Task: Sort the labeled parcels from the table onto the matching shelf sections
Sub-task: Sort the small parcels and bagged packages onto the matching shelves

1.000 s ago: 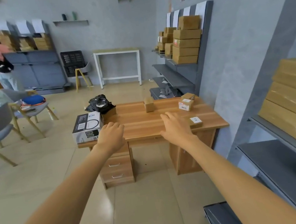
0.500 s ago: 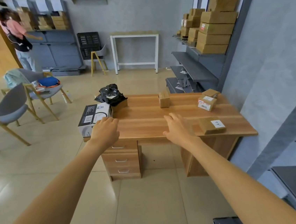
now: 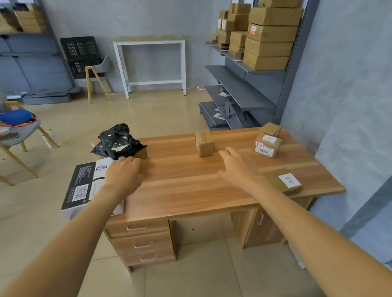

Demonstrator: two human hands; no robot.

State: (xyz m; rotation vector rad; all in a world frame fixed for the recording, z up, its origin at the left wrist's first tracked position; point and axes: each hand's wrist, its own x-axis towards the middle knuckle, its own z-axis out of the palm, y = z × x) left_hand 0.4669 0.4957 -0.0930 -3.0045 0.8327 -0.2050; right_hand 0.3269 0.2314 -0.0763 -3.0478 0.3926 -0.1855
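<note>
Head view: both bare arms reach forward over the wooden desk (image 3: 194, 192).
Left hand (image 3: 122, 174): fingers loosely curved, holding nothing; fingertips near the black plastic bag (image 3: 116, 141) and above the inner edge of the black-and-white printed box (image 3: 85, 186) at the desk's left end. Contact with either cannot be told.
Right hand (image 3: 236, 165): fingers relaxed and slightly spread, holding nothing, palm down above the desktop.
Upright brown parcel (image 3: 204, 142): stands on the desk just beyond and left of the right fingertips, apart from them.
Flat labeled parcel (image 3: 283, 181): lies at the desk's near right edge, just beside the right wrist, white label up.
Stacked pair of parcels (image 3: 268, 139): far right of the desk, well to the right of the right hand.
Shelf unit (image 3: 239, 88): against the right wall behind the desk, top shelf piled with cartons (image 3: 267, 34).
</note>
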